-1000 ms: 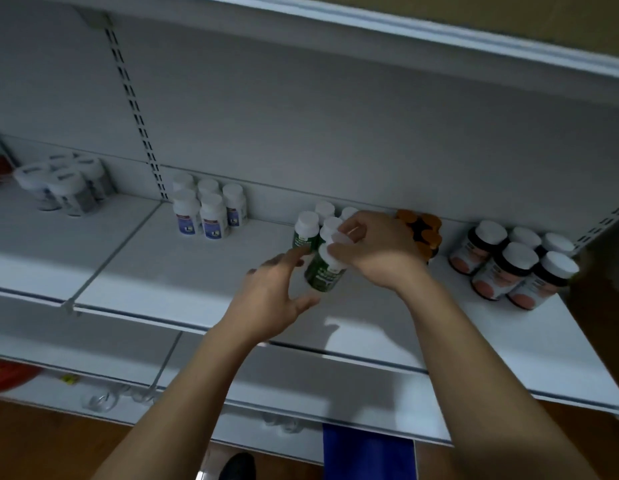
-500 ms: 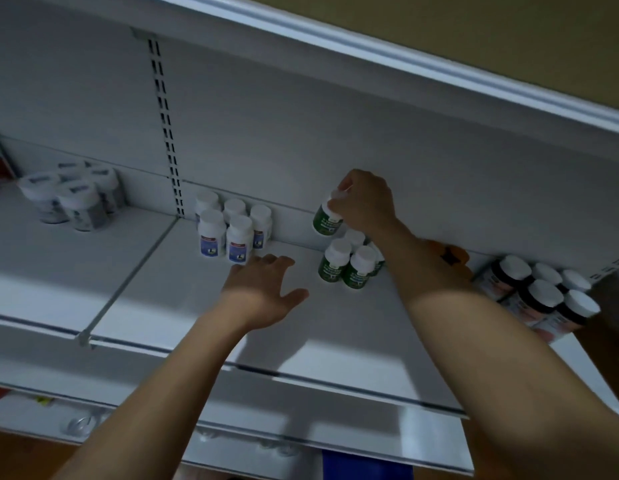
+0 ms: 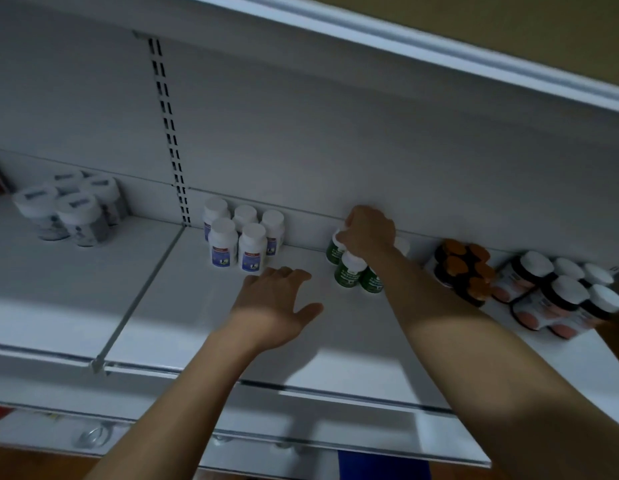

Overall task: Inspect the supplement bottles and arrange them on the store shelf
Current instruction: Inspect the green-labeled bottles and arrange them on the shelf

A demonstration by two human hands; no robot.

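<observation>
- While the right hand [image 3: 370, 232] curls its fingers down over the white cap of a green bottle [image 3: 333, 250], that bottle sits at the 11 o'clock corner of the green group [image 3: 351, 275], close to the back panel [image 3: 335, 150]. A grip from the top probably suits a tight rear slot, since it keeps the knuckles off the neighbours.
- Two front green bottles stand upright and touch each other at 5 o'clock of the held one. They hide its base, so I cannot tell whether it is seated on the shelf [image 3: 183, 306].
- Empty and palm down, the left hand [image 3: 276, 303] is spread low over the shelf at 8 o'clock of the group. Contact with the shelf is unclear. It looks placed as a brace, or ready to steady the front bottles.
- Each kind is kept in its own tight block along the back:
  - white bottles [image 3: 231, 244] at 9 o'clock of the green group
  - grey jars [image 3: 69, 213] farther at 9 o'clock
  - orange caps [image 3: 463, 268] at 3 o'clock
  - dark bottles [image 3: 560, 296] beyond them at 4 o'clock
- Judging by that sorting, the held bottle belongs with its own kind, and seating and releasing it appears to be what remains.
</observation>
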